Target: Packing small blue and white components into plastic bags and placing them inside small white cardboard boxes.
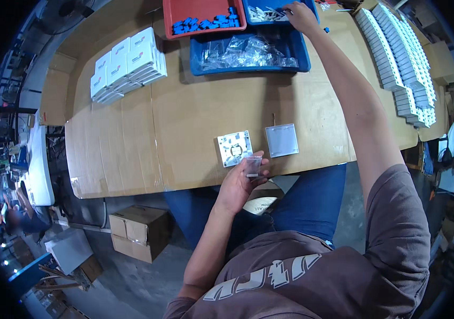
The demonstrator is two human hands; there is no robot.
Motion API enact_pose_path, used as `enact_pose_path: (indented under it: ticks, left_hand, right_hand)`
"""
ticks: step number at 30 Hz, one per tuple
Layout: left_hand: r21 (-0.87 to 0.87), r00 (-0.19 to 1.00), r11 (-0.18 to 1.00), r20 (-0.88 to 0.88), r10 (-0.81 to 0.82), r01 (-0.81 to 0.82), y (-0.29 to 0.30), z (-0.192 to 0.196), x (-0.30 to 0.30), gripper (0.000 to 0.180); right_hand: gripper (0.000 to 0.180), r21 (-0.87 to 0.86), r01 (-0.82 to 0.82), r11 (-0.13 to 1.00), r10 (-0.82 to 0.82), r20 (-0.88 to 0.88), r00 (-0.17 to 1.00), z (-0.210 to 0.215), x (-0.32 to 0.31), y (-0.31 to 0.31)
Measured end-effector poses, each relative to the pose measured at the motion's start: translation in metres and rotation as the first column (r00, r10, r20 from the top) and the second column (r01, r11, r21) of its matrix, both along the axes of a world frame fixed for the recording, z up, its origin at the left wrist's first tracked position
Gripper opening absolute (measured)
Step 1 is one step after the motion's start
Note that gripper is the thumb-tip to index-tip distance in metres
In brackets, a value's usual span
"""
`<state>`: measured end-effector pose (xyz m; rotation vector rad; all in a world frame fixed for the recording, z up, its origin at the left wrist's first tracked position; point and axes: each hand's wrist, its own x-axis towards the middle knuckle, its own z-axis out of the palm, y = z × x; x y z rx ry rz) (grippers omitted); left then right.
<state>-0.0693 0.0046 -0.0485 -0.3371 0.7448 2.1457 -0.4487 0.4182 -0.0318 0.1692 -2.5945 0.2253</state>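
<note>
My left hand (pixel 236 186) is closed around a small clear plastic bag (pixel 252 166) at the table's near edge. A small white piece shows low in the bag. Just beyond that hand lies a square white printed item (pixel 232 147) with a dark ring in its middle. To its right is an open, shallow white box (pixel 281 139). My right arm stretches to the far side, where my right hand (pixel 303 18) is over a blue tray (pixel 277 23) of small white pieces (pixel 265 14). Its fingertips are bent together among them; what they pinch is too small to make out.
A blue tray (pixel 197 68) of clear bags and a red tray (pixel 169 26) of blue parts (pixel 205 24) stand at the back. Stacked white boxes (pixel 128 64) sit at the left. Long rows of white boxes (pixel 397 61) line the right. A cardboard box (pixel 139 231) rests on the floor.
</note>
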Motion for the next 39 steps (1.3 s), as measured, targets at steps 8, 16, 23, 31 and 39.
enact_pose_path:
  ticks: [8, 16, 23, 31, 39]
  left_hand:
    - [0.019, 0.993, 0.997, -0.088, 0.080, -0.079, -0.002, 0.031, -0.009, 0.055]
    - [0.042, 0.988, 0.994, -0.111, 0.105, -0.101, -0.003, 0.040, 0.003, 0.052]
    - [-0.130, 0.960, 0.987, -0.275, 0.051, -0.090, 0.007, 0.060, 0.022, 0.050]
    - [-0.222, 0.923, 0.970, -0.384, 0.006, -0.099, 0.006, 0.083, 0.042, 0.049]
    - [-0.142, 0.922, 0.985, -0.386, 0.033, -0.095, 0.008, 0.092, 0.055, 0.045]
  right_hand:
    - [0.024, -0.491, 0.013, 0.871, -0.012, 0.006, 1.000, 0.002, 0.087, -0.002]
    - [0.011, -0.986, -0.023, 0.164, 0.331, 0.033, 0.943, 0.024, 0.302, -0.116]
    - [0.016, -0.988, 0.100, 0.118, 0.474, 0.145, 0.868, 0.062, 0.389, -0.180]
    - [0.012, -0.954, -0.020, 0.301, 0.806, 0.243, 0.539, 0.102, 0.389, -0.171]
    - [0.012, -0.854, -0.280, 0.439, 0.856, 0.303, 0.419, 0.129, 0.375, -0.191]
